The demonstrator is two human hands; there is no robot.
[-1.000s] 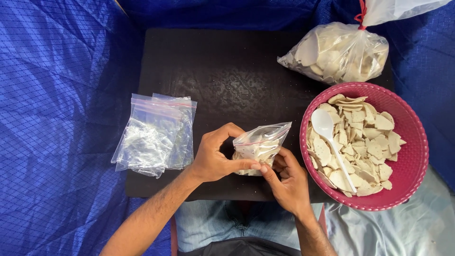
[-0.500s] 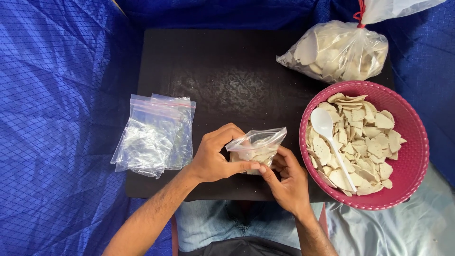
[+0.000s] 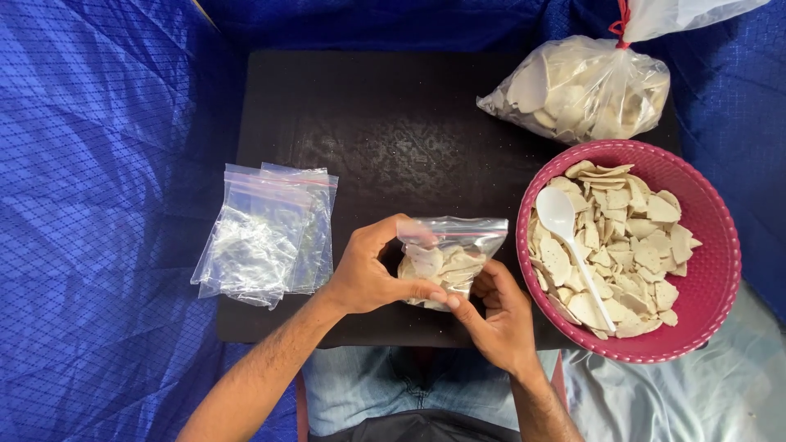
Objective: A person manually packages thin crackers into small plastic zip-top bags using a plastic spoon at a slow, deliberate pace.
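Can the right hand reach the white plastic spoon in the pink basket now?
Probably yes, but not freely. The white plastic spoon lies uncovered on the chips in the round pink plastic basket, just beside the right hand. That hand holds the small clear zip bag together with the left hand.

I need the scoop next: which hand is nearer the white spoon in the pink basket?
Right. The right hand sits at the small zip bag, just beside the basket's near rim, close to the white spoon. The left hand holds the bag's far side, farther away.
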